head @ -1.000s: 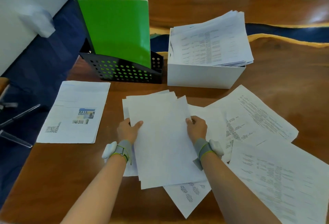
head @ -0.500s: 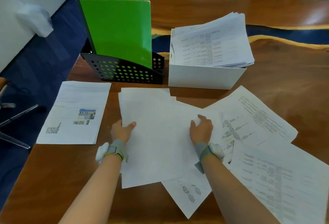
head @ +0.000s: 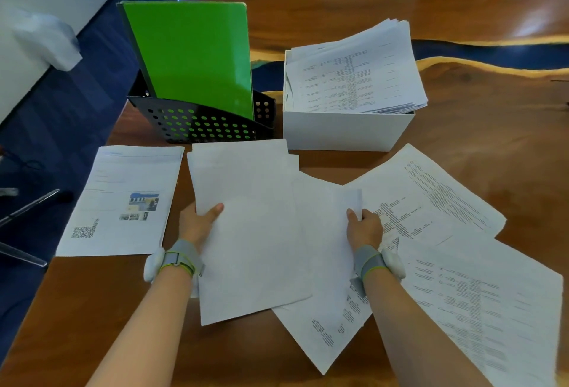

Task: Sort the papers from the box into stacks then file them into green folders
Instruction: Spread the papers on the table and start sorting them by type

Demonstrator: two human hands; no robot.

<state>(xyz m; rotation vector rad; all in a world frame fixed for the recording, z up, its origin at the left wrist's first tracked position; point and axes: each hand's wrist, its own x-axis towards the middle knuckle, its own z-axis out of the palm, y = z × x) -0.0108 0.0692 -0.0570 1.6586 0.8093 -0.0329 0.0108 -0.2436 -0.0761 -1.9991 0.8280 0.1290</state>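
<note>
- Papers, blank-faced stack [head: 252, 232]: being gripped at its left edge by the left hand [head: 198, 225], thumb on top, at mid-table.
- Single sheet [head: 326, 263]: being pinched at a lifted corner by the right hand [head: 365, 228]; being partly overlapped by the stack.
- Printed sheets [head: 431, 199]: being borne, overlapping, by the table [head: 492, 140] to the right.
- Illustrated stack [head: 123, 202]: being supported flat, just left of the left hand.
- White box [head: 348, 131]: being filled past its rim by further papers [head: 354, 76], behind.
- Green folder [head: 191, 54]: being held upright in the black rack [head: 200, 125], beside the box.
</note>
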